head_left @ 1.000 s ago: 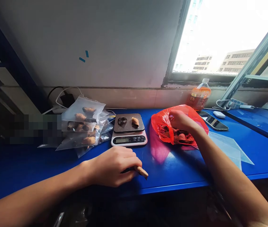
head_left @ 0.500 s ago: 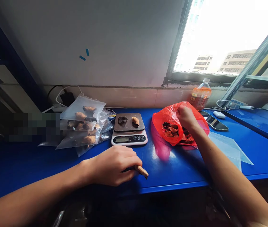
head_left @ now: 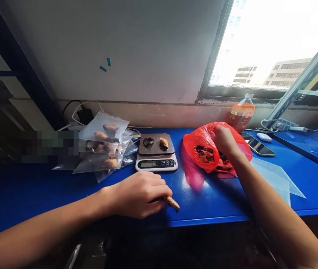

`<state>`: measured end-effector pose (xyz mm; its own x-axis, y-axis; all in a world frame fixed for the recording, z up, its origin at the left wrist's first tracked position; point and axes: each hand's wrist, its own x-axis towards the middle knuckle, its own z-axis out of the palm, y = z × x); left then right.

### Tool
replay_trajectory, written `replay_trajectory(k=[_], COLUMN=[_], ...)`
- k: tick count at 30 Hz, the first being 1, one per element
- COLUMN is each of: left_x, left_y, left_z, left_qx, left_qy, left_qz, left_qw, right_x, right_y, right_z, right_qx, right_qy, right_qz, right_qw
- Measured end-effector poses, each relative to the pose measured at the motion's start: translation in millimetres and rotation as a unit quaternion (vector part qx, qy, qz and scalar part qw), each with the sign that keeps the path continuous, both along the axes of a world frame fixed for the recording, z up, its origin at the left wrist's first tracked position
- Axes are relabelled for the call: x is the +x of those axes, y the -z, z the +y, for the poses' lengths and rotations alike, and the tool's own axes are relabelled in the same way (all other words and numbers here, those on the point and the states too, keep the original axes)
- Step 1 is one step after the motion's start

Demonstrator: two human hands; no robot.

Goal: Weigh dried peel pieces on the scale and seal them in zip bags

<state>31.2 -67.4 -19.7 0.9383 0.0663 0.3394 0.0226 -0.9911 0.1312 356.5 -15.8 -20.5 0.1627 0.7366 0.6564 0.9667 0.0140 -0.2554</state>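
Observation:
My left hand (head_left: 144,194) is closed in front of the scale, its thumb and fingers pinching a light-brown, stick-like dried piece (head_left: 171,203) that points to the lower right. A kitchen scale (head_left: 156,164) with a dark top plate carries one black curled piece (head_left: 148,142) and one tan piece (head_left: 163,143). Its display is lit but too small to read surely. Over to the right, my right hand (head_left: 224,139) makes a fist on the upper part of a red plastic bag (head_left: 200,134); its fingertips are hidden. Dark reddish-brown dried pieces (head_left: 205,154) show through the bag's mouth.
Clear zip bags (head_left: 102,149) with similar pieces lie heaped left of the scale. Flat clear bags (head_left: 276,179) lie beside the red bag. Behind stand an orange drink bottle (head_left: 243,112), a phone (head_left: 259,145) and a white earphone case (head_left: 264,137). The blue table (head_left: 203,215) ends near me.
The whole view has shifted slightly, so everything sits a little further right. Both hands keep their grips, and the pieces on the scale stay in place.

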Motion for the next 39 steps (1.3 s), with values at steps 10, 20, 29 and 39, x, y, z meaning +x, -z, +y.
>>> replay_trajectory(k=[10, 20, 29, 39], left_x=[0.3, 0.8, 0.7, -2.1], left_y=[-2.3, 1.2, 3.2, 5.0], left_z=[-0.9, -2.0, -4.1, -14.5], left_qx=[0.009, 0.015, 0.042, 0.08], left_qy=[0.005, 0.003, -0.006, 0.002], left_qz=[0.0, 0.002, 0.001, 0.006], left_qw=[1.0, 1.0, 0.999, 0.997], right_x=[1.1, 17.6, -144.9, -158.0], right_y=[-15.0, -53.2, -19.6, -6.1], right_z=[-11.7, -56.8, -52.4, -4.8], right_qx=[0.119, 0.418, -0.006, -0.065], right_qy=[-0.079, 0.043, -0.225, -0.152], right_qz=[0.085, 0.096, -0.155, -0.116], right_qw=[0.986, 0.902, 0.962, 0.979])
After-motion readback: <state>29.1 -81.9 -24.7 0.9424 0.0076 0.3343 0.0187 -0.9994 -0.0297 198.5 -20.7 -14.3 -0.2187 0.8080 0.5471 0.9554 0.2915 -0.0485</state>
